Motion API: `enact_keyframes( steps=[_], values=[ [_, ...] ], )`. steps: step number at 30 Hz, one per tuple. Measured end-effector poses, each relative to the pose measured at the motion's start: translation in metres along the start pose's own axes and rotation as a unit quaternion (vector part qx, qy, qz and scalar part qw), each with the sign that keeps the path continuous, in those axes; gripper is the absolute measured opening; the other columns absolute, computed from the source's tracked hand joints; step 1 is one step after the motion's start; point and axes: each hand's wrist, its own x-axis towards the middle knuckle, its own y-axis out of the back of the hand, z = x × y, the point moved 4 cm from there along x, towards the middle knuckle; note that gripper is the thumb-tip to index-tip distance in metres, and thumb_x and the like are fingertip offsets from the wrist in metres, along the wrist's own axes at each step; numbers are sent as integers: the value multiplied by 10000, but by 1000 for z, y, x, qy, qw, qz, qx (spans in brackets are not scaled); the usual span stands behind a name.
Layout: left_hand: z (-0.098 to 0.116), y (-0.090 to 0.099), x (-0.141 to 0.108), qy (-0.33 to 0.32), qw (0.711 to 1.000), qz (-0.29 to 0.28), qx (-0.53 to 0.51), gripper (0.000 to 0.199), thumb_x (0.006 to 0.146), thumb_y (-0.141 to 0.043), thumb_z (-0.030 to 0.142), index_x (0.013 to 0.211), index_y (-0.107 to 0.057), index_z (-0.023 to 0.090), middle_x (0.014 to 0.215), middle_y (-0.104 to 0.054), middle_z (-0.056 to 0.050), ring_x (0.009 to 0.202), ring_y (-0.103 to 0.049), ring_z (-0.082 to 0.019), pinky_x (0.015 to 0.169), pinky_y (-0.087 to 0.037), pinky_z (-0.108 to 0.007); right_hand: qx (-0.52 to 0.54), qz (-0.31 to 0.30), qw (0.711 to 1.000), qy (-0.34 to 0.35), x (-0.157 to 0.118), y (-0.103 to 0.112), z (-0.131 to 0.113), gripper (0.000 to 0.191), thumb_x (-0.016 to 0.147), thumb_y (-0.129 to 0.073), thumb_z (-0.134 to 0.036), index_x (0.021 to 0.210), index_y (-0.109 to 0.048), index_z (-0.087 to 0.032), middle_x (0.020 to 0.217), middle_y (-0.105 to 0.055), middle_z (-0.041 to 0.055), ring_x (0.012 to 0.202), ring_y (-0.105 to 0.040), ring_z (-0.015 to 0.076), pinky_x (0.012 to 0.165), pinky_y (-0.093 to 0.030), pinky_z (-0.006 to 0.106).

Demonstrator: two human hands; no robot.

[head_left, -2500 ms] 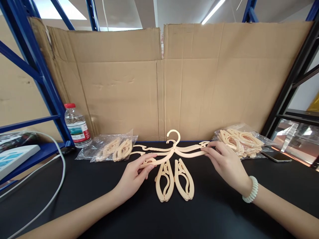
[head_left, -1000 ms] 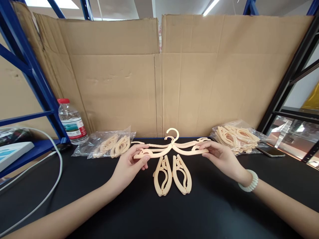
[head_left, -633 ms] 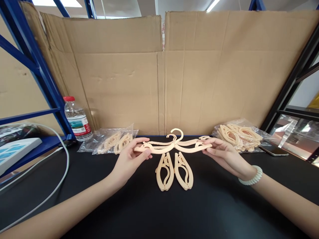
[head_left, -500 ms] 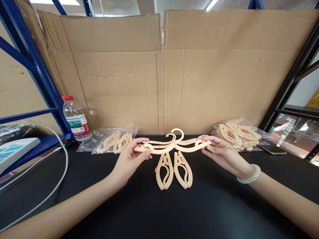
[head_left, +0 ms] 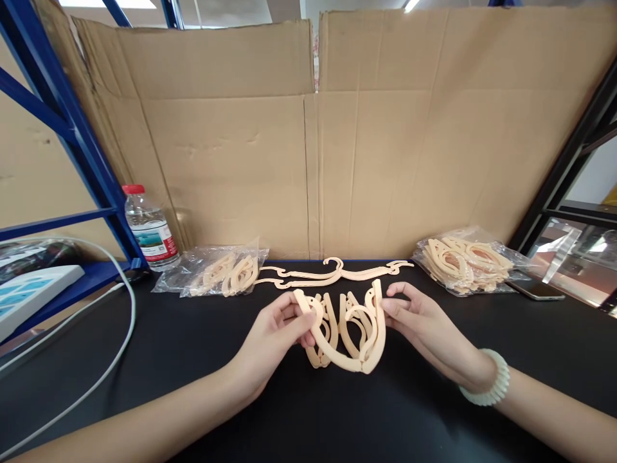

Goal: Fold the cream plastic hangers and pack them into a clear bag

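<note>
While the left hand pinched the folding hanger at lower centre and the right hand touched it, grip unclear, light, even pressure seemed best for its hinge.

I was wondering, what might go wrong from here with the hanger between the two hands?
The held hanger overlaps the two folded hangers in this view, so it might snag or nudge them if lowered. The left hand grips one arm, while the right hand has only fingertips at the other, so that side could perhaps slip away.
</note>
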Motion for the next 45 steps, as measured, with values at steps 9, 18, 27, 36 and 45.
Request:
enact_keyframes(
  steps=[9, 18, 27, 36, 45],
  values=[
    [-8, -6, -4, 23, 1000, -9, -10, 262, 789, -708, 352, 914, -609, 143, 691, -576, 7, 589, -511, -97, 581, -448, -230, -161, -231, 959, 37, -23, -39, -5, 318, 900, -588, -325, 1213, -585, -267, 1174, -542, 68, 1037, -569, 190, 917, -492, 368],
    [1, -6, -7, -16, 999, 6, 27, 236, 783, -708, 361, 884, -618, 168, 794, -631, -20, 635, -553, -111, 608, -488, -238, -185, -253, 949, 24, -31, -41, -4, 480, 908, -571, -294, 1374, -473, -359, 1380, -372, 61, 1133, -530, 209, 974, -496, 403],
    [1, -13, -11, -20, 997, -42, 55, 248, 831, -644, 404, 916, -601, 174, 787, -629, -21, 658, -580, -137, 610, -497, -265, -165, -271, 948, 25, -31, -42, 0, 591, 828, -668, -190, 1359, -471, -361, 1380, -367, 68, 1042, -599, 180, 876, -564, 348],
    [-4, -10, -10, -1, 999, -20, 48, 289, 792, -681, 415, 918, -597, 169, 820, -636, -29, 660, -626, -147, 583, -513, -260, -163, -273, 946, 65, -31, -41, -6, 528, 867, -619, -181, 1339, -430, -322, 1380, -438, 87, 1151, -552, 213, 944, -526, 417],
    [-9, -10, -11, 11, 997, -21, 67, 338, 753, -714, 415, 948, -572, 180, 708, -592, 6, 607, -613, -148, 503, -511, -236, -311, -270, 902, 125, -36, -39, -6, 803, 782, -702, -185, 1460, -315, -372, 1490, -392, 75, 1288, -468, 284, 1017, -471, 451]
  ],
)
